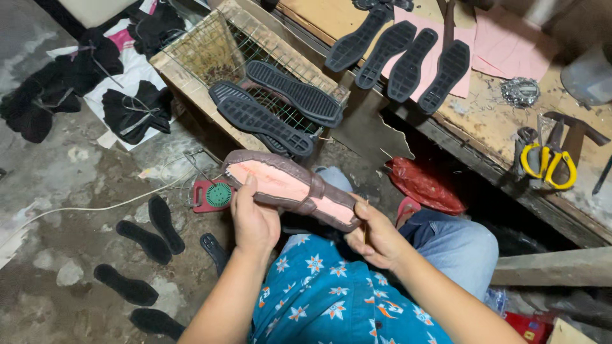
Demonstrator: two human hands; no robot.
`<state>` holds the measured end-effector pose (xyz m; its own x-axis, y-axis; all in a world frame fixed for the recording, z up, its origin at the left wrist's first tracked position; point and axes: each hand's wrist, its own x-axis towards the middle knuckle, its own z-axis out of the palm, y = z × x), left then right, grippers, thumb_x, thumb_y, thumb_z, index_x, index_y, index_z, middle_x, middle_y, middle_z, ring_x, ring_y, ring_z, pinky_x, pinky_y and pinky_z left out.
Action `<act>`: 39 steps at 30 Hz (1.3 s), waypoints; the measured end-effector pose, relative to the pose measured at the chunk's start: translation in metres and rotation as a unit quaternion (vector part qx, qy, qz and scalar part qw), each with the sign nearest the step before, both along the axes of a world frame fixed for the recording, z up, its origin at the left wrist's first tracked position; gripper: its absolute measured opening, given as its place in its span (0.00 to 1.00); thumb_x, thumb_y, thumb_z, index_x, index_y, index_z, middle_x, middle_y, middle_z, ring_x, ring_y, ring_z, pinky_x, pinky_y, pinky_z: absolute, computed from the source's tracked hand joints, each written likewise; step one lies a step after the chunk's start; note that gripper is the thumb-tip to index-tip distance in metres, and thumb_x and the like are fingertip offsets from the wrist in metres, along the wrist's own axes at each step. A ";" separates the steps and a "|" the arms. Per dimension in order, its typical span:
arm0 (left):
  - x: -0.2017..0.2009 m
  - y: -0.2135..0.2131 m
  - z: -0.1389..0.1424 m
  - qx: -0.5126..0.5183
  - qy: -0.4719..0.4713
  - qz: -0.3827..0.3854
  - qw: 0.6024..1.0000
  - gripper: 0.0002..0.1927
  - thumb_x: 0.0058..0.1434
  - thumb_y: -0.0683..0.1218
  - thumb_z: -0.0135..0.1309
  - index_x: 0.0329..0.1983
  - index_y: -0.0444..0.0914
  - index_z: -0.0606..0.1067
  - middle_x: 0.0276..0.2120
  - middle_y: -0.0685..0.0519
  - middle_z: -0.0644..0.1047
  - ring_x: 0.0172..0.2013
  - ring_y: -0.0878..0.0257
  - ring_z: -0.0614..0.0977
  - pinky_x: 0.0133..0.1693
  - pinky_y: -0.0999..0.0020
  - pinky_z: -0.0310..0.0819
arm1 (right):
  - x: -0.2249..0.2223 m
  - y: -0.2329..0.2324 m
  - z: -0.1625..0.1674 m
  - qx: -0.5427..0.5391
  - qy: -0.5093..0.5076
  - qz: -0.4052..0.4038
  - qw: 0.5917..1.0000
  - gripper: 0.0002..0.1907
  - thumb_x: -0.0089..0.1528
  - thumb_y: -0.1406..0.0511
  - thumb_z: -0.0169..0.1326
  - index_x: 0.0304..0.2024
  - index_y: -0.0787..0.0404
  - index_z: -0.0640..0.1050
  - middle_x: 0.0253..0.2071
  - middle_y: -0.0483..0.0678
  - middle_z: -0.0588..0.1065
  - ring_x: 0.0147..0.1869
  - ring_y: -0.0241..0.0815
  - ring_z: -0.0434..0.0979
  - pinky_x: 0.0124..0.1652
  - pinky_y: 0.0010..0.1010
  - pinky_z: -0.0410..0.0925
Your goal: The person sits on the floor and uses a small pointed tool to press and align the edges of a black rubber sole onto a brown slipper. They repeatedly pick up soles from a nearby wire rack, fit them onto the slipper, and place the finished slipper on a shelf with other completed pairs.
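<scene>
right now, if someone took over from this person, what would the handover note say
Left hand: grips the toe end of the brown shoe upper, which lies sole side up with its pink insole board showing.
Right hand: holds the heel end.
Black rubber soles lie on the wire rack; four more soles lie on the workbench.
Yellow-handled pliers sit at the bench edge. Dark insoles lie on the floor.
Done: upper pulled over the board. Left, as it looks: no outsole on it yet.

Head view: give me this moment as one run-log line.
left hand: grips toe end of brown shoe upper | right hand: grips heel end | upper: bottom up, pink underside showing | near: black soles on wire rack
</scene>
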<state>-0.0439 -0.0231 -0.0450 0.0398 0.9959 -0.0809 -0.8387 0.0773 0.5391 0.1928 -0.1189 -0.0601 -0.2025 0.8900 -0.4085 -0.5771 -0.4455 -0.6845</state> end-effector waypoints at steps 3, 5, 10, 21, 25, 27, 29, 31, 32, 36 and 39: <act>-0.020 0.007 0.007 -0.033 0.006 0.055 0.998 0.17 0.69 0.42 0.48 0.59 0.31 0.70 0.55 0.44 0.75 0.56 0.53 0.77 0.60 0.55 0.71 | 0.006 0.013 -0.005 0.143 -0.269 0.077 0.949 0.35 0.62 0.47 0.54 0.67 0.56 0.69 0.49 0.51 0.79 0.32 0.39 0.73 0.29 0.28 0.65; -0.031 0.008 0.010 -0.041 0.038 0.067 0.996 0.17 0.69 0.41 0.47 0.59 0.32 0.69 0.55 0.46 0.75 0.56 0.55 0.77 0.59 0.56 0.70 | 0.016 0.024 -0.010 0.314 -0.567 0.071 0.758 0.32 0.68 0.53 0.57 0.69 0.62 0.69 0.59 0.56 0.77 0.59 0.49 0.78 0.53 0.40 0.70; -0.045 0.007 0.018 -0.026 0.103 0.048 0.993 0.19 0.66 0.40 0.46 0.60 0.33 0.69 0.54 0.47 0.75 0.56 0.57 0.77 0.59 0.60 0.70 | 0.025 0.022 -0.009 0.273 -0.685 0.211 0.641 0.37 0.50 0.55 0.68 0.59 0.59 0.73 0.55 0.54 0.77 0.56 0.50 0.76 0.49 0.37 0.69; -0.043 -0.003 0.002 -0.025 0.049 -0.014 0.998 0.21 0.63 0.39 0.48 0.59 0.32 0.69 0.48 0.46 0.77 0.48 0.55 0.79 0.53 0.57 0.74 | 0.042 0.086 0.085 0.121 -0.491 0.160 0.847 0.15 0.57 0.63 0.62 0.45 0.62 0.82 0.33 0.41 0.80 0.37 0.30 0.74 0.40 0.25 0.69; -0.034 0.002 0.001 -0.051 0.055 0.012 0.997 0.21 0.62 0.38 0.48 0.59 0.33 0.69 0.50 0.47 0.76 0.50 0.57 0.79 0.54 0.59 0.73 | 0.031 0.148 0.081 0.184 -0.629 0.110 0.747 0.14 0.60 0.62 0.62 0.44 0.64 0.80 0.34 0.46 0.79 0.38 0.32 0.75 0.42 0.28 0.69; -0.029 0.003 0.000 -0.038 0.076 0.005 0.996 0.21 0.62 0.37 0.48 0.60 0.33 0.69 0.50 0.47 0.76 0.51 0.58 0.79 0.55 0.60 0.73 | 0.026 0.177 0.073 0.201 -0.647 0.095 0.729 0.14 0.61 0.61 0.61 0.45 0.63 0.79 0.34 0.47 0.80 0.38 0.33 0.75 0.42 0.28 0.69; -0.026 0.001 -0.001 -0.031 0.091 -0.002 0.995 0.22 0.62 0.36 0.48 0.60 0.33 0.69 0.50 0.47 0.76 0.51 0.58 0.79 0.55 0.60 0.73 | 0.021 0.200 0.067 0.225 -0.640 0.091 0.729 0.14 0.62 0.61 0.60 0.46 0.63 0.79 0.34 0.48 0.80 0.38 0.33 0.75 0.42 0.29 0.69; -0.026 -0.002 -0.002 -0.027 0.104 -0.012 0.994 0.22 0.62 0.36 0.48 0.61 0.33 0.68 0.50 0.47 0.76 0.50 0.58 0.79 0.55 0.62 0.73 | 0.011 0.215 0.062 0.243 -0.624 0.085 0.738 0.14 0.62 0.61 0.61 0.45 0.64 0.79 0.34 0.48 0.79 0.38 0.32 0.75 0.42 0.28 0.69; -0.027 -0.005 -0.002 -0.035 0.138 -0.022 0.990 0.21 0.63 0.37 0.48 0.60 0.32 0.69 0.49 0.46 0.77 0.49 0.59 0.79 0.54 0.62 0.73 | 0.005 0.219 0.060 0.251 -0.616 0.083 0.742 0.14 0.62 0.61 0.61 0.45 0.64 0.79 0.34 0.48 0.79 0.38 0.32 0.74 0.42 0.28 0.69; -0.031 -0.012 0.001 -0.046 0.218 -0.044 0.974 0.19 0.64 0.39 0.49 0.59 0.30 0.69 0.47 0.45 0.78 0.46 0.60 0.80 0.52 0.64 0.74 | -0.020 0.229 0.060 0.285 -0.666 0.033 0.688 0.14 0.62 0.60 0.60 0.46 0.62 0.80 0.36 0.51 0.80 0.40 0.43 0.79 0.41 0.33 0.70; -0.030 -0.013 0.003 -0.045 0.248 -0.060 0.966 0.20 0.63 0.39 0.48 0.59 0.31 0.68 0.47 0.46 0.78 0.46 0.61 0.80 0.51 0.64 0.76 | -0.033 0.232 0.061 0.296 -0.780 0.011 0.550 0.12 0.62 0.59 0.59 0.45 0.58 0.82 0.38 0.54 0.80 0.42 0.55 0.80 0.38 0.42 0.70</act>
